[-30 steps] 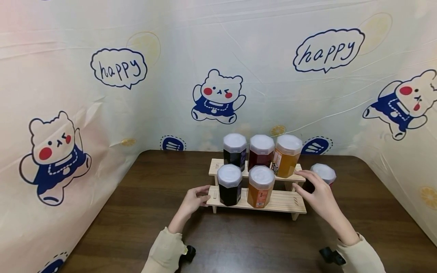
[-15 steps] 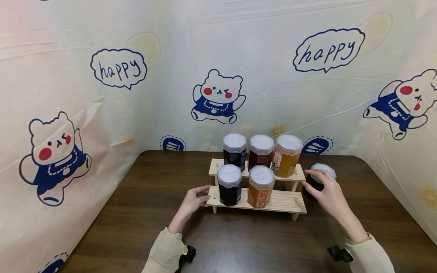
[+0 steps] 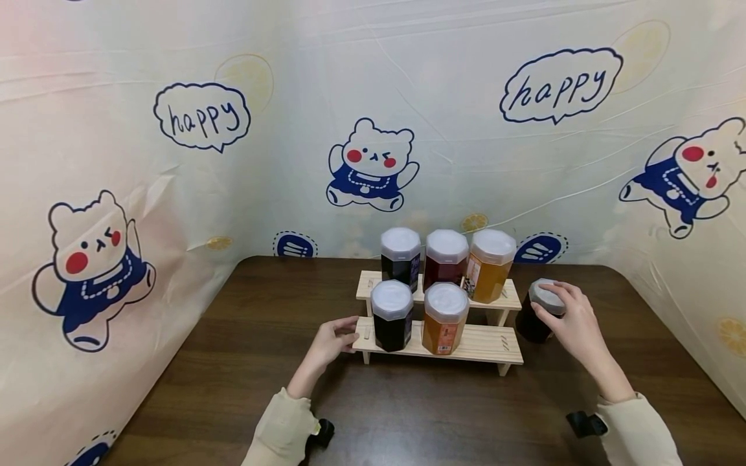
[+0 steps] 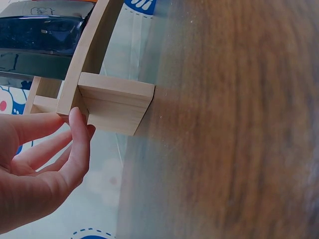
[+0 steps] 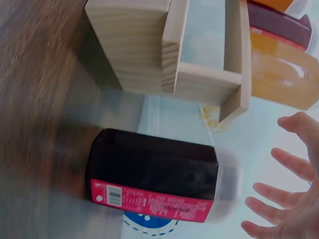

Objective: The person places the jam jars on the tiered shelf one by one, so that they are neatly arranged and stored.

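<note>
A two-tier wooden stand [image 3: 474, 340] bears several octagonal jars with white lids. On its lower tier are a dark jar [image 3: 392, 330] and an orange jar [image 3: 444, 330]. The upper tier carries a black jar [image 3: 399, 268], a dark red jar [image 3: 444, 268] and an amber jar [image 3: 492, 275]. My left hand [image 3: 326, 346] pinches the left end of the lower tier between thumb and finger, seen closely in the left wrist view. Over the dark jar with a pink label [image 5: 149, 174], right of the stand, is my right hand [image 5: 289, 194], its fingers spread and apart from the lid.
The brown wooden table [image 3: 245, 375] extends around the stand. A printed cloth [image 3: 280, 162] hangs behind the table and along both sides. A black strap camera piece [image 3: 585, 424] shows at the right wrist, another [image 3: 322, 432] at the left.
My right hand has moved right, from the stand's right end to over the lid of the separate dark jar. My left hand stays on the stand, and the jars stand where they were.
</note>
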`<state>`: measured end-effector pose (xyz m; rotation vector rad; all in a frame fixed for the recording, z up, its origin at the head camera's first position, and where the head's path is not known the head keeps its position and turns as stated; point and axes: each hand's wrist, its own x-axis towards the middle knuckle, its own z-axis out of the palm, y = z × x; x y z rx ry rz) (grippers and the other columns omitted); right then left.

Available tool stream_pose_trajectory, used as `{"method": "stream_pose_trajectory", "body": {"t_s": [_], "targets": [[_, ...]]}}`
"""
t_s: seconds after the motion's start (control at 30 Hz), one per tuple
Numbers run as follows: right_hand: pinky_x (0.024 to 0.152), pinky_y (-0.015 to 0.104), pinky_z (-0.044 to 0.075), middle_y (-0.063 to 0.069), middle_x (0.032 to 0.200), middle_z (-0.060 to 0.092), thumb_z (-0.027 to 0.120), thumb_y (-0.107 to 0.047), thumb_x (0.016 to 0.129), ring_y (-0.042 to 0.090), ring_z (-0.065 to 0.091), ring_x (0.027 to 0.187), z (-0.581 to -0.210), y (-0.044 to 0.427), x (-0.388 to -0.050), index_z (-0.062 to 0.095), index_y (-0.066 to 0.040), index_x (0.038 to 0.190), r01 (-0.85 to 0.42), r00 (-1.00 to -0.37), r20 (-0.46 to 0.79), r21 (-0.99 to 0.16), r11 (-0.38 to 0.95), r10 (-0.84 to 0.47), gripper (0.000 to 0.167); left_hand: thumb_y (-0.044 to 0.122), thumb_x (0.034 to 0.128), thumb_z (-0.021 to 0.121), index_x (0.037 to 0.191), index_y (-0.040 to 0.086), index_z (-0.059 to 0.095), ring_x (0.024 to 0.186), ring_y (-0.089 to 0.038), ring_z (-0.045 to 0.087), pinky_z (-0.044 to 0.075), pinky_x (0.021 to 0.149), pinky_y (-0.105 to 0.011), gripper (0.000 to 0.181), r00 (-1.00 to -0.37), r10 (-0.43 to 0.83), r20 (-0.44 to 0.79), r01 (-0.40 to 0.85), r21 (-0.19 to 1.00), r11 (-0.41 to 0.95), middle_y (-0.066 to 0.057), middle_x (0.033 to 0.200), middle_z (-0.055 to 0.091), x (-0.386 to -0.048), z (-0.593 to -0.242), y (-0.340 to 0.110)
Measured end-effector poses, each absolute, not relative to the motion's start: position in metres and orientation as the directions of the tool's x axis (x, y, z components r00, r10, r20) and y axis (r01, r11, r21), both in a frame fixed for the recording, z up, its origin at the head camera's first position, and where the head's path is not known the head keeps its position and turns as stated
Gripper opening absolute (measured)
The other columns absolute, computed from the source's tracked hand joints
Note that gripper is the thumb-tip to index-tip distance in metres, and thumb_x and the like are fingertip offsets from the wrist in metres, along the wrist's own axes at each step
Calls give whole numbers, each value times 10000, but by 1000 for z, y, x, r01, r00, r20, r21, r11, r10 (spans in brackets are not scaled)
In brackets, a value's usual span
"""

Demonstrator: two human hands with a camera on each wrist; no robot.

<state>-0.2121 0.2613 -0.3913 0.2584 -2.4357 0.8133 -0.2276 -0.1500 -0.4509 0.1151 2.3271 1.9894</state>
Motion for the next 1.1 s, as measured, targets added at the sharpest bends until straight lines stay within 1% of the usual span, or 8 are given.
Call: {"method": "stream_pose_trajectory", "body": {"t_s": [0.2,0.43,0.73,0.93,1.1], "targets": [[775,607,281,334,1165,383,663,-112,771,498,341,1004,-395,270,-218,537,34,1104,-304,-854,520,-509,805,6,385,-99,793,550,1157,-136,499,625,-136,550,529,544,-298,369,-995,99,-10,6,988,155,-245,981,554,-226,-450,-150],[773,632,310,369,1202,332,661,-116,775,535,308,1055,-401,278,-226,524,52,1118,-262,-870,492,-529,807,40,405,-89,802,549,1165,-137,492,637,-137,552,526,544,-291,371,-994,111,-15,3,988,156,-252,988,555,-228,-454,-151],[767,640,323,391,1214,303,657,-178,785,560,297,1064,-407,287,-234,509,64,1131,-233,-894,447,-545,805,44,448,-86,802,550,1160,-128,502,634,-135,554,530,549,-297,364,-995,102,-10,7,986,165,-235,977,559,-227,-453,-151],[768,661,319,413,1226,261,638,-236,807,564,287,1071,-410,292,-239,468,65,1178,-203,-918,393,-566,799,45,507,-103,790,550,1152,-124,513,614,-118,553,527,539,-275,364,-995,100,-4,12,986,165,-231,968,563,-229,-455,-150],[752,639,345,408,1209,275,633,-237,813,537,319,1043,-412,293,-240,452,59,1201,-193,-926,375,-582,790,50,520,-106,788,548,1148,-123,516,612,-112,551,525,534,-275,362,-995,104,0,18,985,169,-222,959,567,-230,-456,-151]]}}
